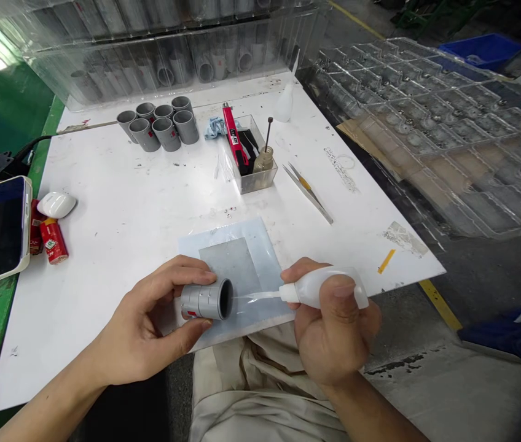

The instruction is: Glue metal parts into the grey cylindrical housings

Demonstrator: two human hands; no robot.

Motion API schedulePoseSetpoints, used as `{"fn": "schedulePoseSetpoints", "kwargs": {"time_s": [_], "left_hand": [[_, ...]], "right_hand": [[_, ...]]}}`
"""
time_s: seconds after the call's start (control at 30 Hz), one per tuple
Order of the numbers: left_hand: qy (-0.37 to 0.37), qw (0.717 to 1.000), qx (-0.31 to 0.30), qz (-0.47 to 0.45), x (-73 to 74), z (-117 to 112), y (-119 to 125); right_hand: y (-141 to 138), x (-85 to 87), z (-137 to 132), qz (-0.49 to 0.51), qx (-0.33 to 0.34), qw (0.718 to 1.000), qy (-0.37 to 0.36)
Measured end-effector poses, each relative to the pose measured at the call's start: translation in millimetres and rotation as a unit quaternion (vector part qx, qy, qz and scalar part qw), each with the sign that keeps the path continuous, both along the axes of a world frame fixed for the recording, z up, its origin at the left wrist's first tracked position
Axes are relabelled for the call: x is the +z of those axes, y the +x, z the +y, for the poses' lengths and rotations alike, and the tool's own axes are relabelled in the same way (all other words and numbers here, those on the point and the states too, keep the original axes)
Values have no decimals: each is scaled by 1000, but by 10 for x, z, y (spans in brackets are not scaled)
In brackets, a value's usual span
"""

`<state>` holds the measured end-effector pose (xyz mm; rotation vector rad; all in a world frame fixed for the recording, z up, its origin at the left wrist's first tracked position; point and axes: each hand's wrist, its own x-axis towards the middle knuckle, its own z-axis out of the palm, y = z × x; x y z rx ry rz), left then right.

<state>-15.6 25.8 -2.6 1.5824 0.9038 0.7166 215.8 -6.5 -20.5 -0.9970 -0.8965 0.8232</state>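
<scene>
Left hand [147, 336], partly closed, grips a gray cylinder [203, 301] between thumb and fingers, above a blue sheet [267, 255]. Right hand [334, 334] is wrapped around a white squeeze bottle [309, 286], nozzle [263, 295] aimed at the cylinder's open end; tip contact cannot be determined. Beyond, on the tabletop [117, 196]: tweezers [309, 193], clear box [259, 180].

From your head, the one camera looks forward and steeply down, catching your lap [251, 399] at the bottom edge and, near the lens, your left hand [134, 331] and right hand [329, 337]. Past them your wide view runs across the white tabletop [117, 202] to the clear trays [270, 55], farther off up top.
</scene>
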Motion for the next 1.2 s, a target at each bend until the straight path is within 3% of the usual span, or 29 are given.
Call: {"fn": "schedulePoseSetpoints", "kwargs": {"time_s": [0.3, 0.53, 0.73, 1.2], "left_hand": [[17, 1000, 23, -10, -31, 18, -1], [-35, 997, 37, 59, -18, -37, -97], [-17, 997, 29, 66, -32, -40, -118], [-16, 997, 32, 69, 3, -7, -85]], "right_hand": [[32, 7, 5, 11, -19, 1000, 10], [34, 27, -75, -74, -83, 991, 72], [28, -76, -135, -51, -20, 998, 33], [23, -126, -107, -43, -7, 998, 35]]}}
